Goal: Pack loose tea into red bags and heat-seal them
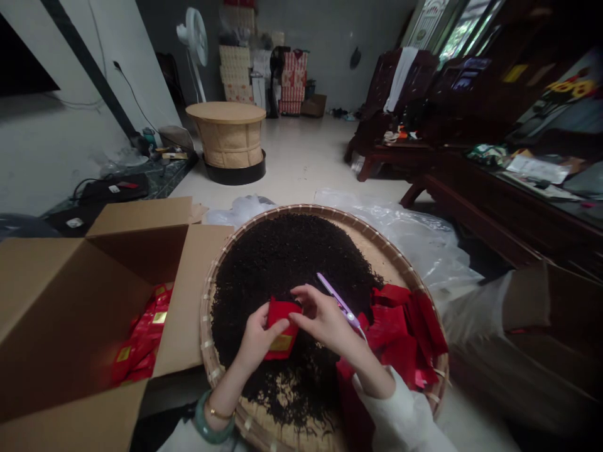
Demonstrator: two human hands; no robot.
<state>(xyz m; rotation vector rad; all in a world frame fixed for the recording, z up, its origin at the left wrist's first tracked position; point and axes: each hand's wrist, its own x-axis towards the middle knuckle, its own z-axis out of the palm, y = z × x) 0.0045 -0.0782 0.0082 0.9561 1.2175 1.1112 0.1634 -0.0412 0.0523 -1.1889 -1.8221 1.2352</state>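
Held over the tray is a small red packet point(281, 331) with a gold label low on its front. My left hand point(257, 339) grips it from the left side, thumb across the front. My right hand point(325, 317) is at its upper right corner, thumb on the packet and the other fingers curled near the top edge. Below both hands, dark loose dried leaves, like tea point(287, 251), cover much of a round woven bamboo tray point(377, 242). Beside my right hand lies a slim lilac flat iron point(335, 296) with a white cord. Several red packets point(396, 320) are heaped on the tray's right side.
An open cardboard box point(183, 314) at the left contains several red packets with gold labels point(141, 342). Clear plastic sheeting point(414, 242) lies behind the tray. Another open carton point(541, 320) stands at right, near dark wooden furniture point(475, 194). A round wicker stand point(230, 141) is farther back.
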